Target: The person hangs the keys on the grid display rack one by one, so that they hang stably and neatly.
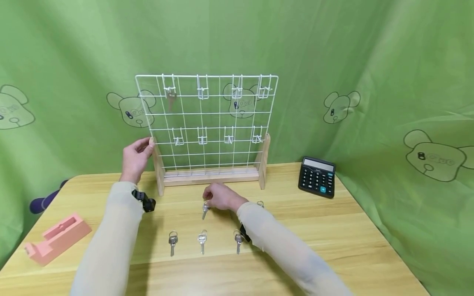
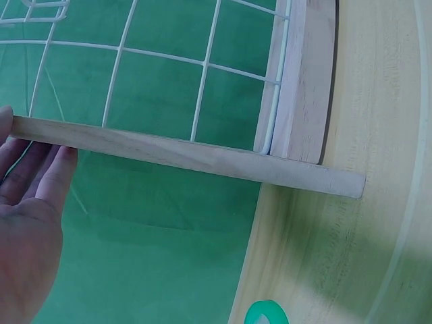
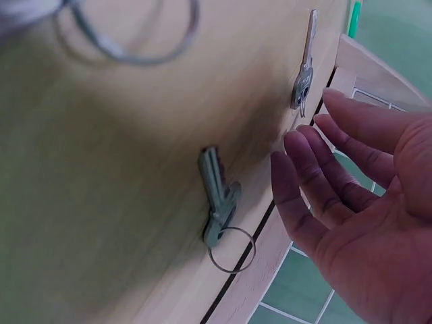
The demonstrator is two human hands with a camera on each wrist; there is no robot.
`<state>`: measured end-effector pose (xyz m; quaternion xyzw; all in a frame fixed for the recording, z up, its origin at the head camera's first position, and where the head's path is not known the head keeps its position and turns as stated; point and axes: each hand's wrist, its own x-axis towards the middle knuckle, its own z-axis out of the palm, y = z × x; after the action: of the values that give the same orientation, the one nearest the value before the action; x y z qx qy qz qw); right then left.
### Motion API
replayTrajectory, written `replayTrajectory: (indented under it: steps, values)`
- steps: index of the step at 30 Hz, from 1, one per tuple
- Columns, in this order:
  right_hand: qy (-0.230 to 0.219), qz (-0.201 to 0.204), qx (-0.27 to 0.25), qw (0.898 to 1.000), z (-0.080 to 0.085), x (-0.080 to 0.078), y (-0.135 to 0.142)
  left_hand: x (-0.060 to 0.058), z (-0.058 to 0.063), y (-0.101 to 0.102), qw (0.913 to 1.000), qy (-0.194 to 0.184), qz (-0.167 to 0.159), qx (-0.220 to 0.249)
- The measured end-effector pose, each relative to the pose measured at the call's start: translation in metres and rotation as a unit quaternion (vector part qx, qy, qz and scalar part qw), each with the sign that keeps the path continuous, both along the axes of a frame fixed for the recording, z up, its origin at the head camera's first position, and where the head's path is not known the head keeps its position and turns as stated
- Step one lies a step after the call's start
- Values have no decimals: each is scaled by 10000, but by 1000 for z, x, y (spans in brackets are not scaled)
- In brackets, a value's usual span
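Note:
A white wire grid rack stands in a wooden frame, with small hooks in two rows. One key hangs from its upper left hook. My left hand pinches the top of the left wooden post, thumb on one side and fingers on the other. Over the table in front of the rack, my right hand is at a silver key. Its fingers are loosely bent, and a gap shows between thumb and fingertips near the key's ring. Another key with a ring lies beside that hand.
Nearer on the table lie a left key, a middle key and a right key. A key ring shows behind the right forearm. A pink tape dispenser is at left, a black calculator at right. Green cloth hangs behind.

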<state>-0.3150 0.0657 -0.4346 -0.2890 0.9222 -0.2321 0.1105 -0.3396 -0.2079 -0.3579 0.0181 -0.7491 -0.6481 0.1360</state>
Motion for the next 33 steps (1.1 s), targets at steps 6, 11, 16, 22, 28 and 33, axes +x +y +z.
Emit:
replayTrajectory:
  steps: [6,11,16,22,28,33]
  values:
    - [84,-13,266,9996,-1,-3,2,-1,0,3,10000,15,-42,3]
    - [156,51,265,9995,-2,-4,-1,-1,0,1,10000,93,-26,6]
    - [59,54,199,9998,-4,-4,-4,1,0,-2,10000,78,-15,-40]
    - [-59,30,-45,10000,-4,-6,-3,0,2,1,10000,83,-22,-18]
    - [-160,18,-278,9995,-7,-7,0,0,3,3,10000,39,-10,-34]
    - [-235,-3,-478,9986,-9,-6,-1,2,2,2,10000,-21,25,-54]
